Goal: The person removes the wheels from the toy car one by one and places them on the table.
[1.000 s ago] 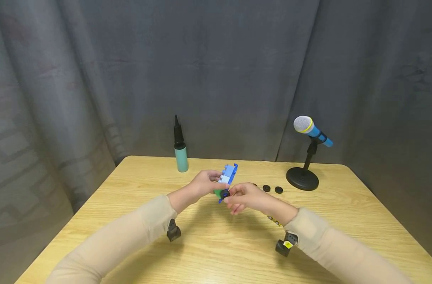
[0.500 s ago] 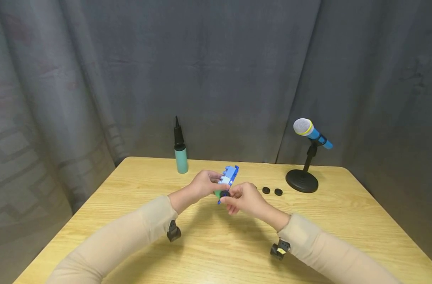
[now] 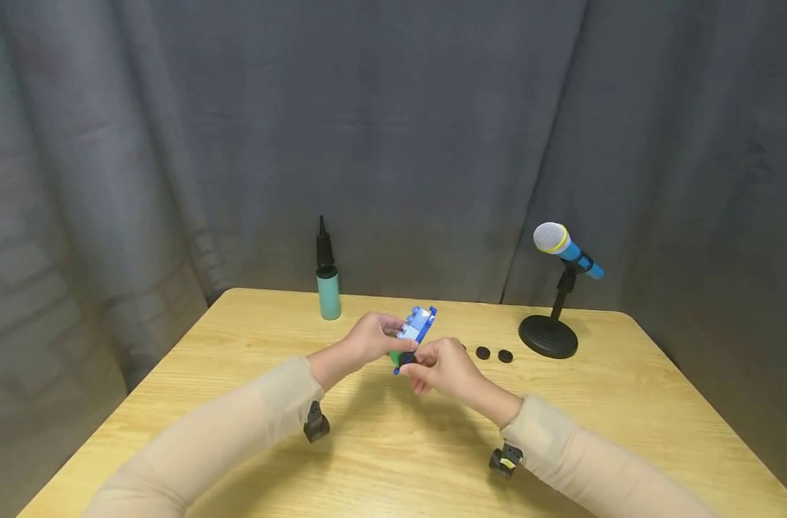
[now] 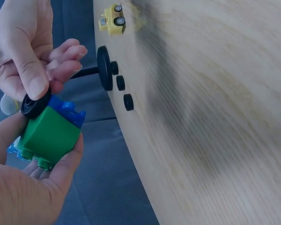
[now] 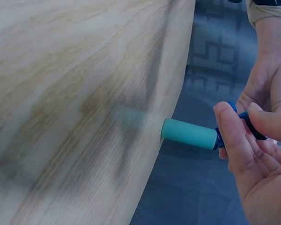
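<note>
My left hand [image 3: 367, 337] grips a toy block car [image 4: 54, 133] raised over the table, with a green brick, light blue bricks and a dark blue base. The car is tilted, its long side slanting up and away in the head view. My right hand [image 3: 455, 370] pinches a black toy wheel [image 4: 33, 109] against the car's base, thumb on the wheel's outer side in the left wrist view. In the right wrist view, the fingers hide most of the car, and only a dark part of the wheel [image 5: 254, 126] shows by the thumb.
Beyond my right hand lie several black wheels [image 3: 483, 353]. A microphone on a round stand [image 3: 549, 336] is at the back right, a teal hand pump [image 3: 329, 296] at the back left. A yellow toy car [image 4: 113, 21] appears in the left wrist view. Grey curtains hang behind the table.
My right hand and forearm have shifted slightly left, the thumb now further over the wheel. The yellow car beneath my right wrist is no longer visible in the head view. My left hand keeps its grip.
</note>
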Action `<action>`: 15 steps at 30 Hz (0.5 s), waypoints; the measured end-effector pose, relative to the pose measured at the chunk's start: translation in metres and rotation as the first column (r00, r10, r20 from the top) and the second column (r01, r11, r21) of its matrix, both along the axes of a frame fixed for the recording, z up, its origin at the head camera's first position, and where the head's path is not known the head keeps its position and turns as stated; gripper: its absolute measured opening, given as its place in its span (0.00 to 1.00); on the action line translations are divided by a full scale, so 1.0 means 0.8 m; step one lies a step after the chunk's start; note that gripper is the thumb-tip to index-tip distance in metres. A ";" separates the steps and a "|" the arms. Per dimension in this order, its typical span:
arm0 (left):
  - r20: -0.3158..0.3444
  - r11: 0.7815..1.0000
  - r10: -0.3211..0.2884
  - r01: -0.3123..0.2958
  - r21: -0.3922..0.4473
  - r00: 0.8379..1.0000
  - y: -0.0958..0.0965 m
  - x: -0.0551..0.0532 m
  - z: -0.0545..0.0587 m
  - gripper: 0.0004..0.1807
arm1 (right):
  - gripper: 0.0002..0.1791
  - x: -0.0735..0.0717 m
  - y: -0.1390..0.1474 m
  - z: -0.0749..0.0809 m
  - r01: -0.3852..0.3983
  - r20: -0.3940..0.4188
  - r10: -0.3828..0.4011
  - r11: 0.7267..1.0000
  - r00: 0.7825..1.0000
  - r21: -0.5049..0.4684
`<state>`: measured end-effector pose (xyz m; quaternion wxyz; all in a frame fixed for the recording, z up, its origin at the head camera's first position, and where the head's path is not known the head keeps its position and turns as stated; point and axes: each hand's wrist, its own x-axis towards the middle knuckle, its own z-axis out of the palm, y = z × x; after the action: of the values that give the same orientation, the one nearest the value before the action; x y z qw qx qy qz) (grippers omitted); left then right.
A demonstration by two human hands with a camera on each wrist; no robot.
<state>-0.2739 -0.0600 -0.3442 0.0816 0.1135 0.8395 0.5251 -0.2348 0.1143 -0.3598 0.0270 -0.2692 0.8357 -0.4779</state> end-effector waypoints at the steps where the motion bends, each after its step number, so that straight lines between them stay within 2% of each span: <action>1: -0.003 1.000 -0.002 0.002 -0.007 1.000 0.000 -0.001 0.001 0.26 | 0.11 -0.001 -0.001 0.000 0.001 -0.009 -0.001 1.000 1.000 0.000; 9: -0.036 0.998 -0.002 0.000 -0.058 0.999 0.002 -0.001 0.002 0.27 | 0.09 0.000 0.000 -0.004 0.001 -0.087 0.001 1.000 0.996 0.017; 15: -0.001 1.000 -0.017 0.017 -0.006 1.000 -0.001 -0.007 -0.006 0.25 | 0.13 0.002 -0.001 0.002 0.025 -0.234 0.008 0.990 0.972 0.139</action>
<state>-0.2793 -0.0608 -0.3488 0.0860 0.1207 0.8402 0.5216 -0.2334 0.1135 -0.3579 -0.0549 -0.3175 0.8658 -0.3828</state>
